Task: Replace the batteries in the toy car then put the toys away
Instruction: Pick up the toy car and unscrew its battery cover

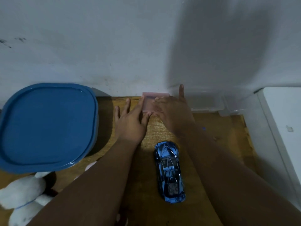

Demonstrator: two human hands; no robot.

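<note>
**Both hands on one pink case at the wall; one toy car on the table**

Count: two hands, one toy car, one pink case, one blue-lidded container, one plush toy, at least two clear plastic boxes.

The shiny blue metallic toy car (pixel 169 172) rests upright on its wheels on the brown wooden table (pixel 146 209), between the two forearms and touched by neither hand.

Left hand (pixel 130 123): fingers spread wide; index finger lies along the left edge of the small translucent pink plastic case (pixel 150 103), thumb tip at its near corner. Two outer fingers lift free to the left.

Right hand (pixel 174 111): palm down over the right part of the case, fingertips on its top, one finger raised upright against the pale wall (pixel 114 46). Whether it grips the case or only presses on it I cannot tell.

The case sits at the table's far edge, against the wall. Just right of it stand the clear plastic boxes (pixel 206 103).

Far left: a large rounded-square container with a blue lid (pixel 45 126). Below it, at the near left corner, a white fluffy plush toy (pixel 24 193), partly out of view.
</note>
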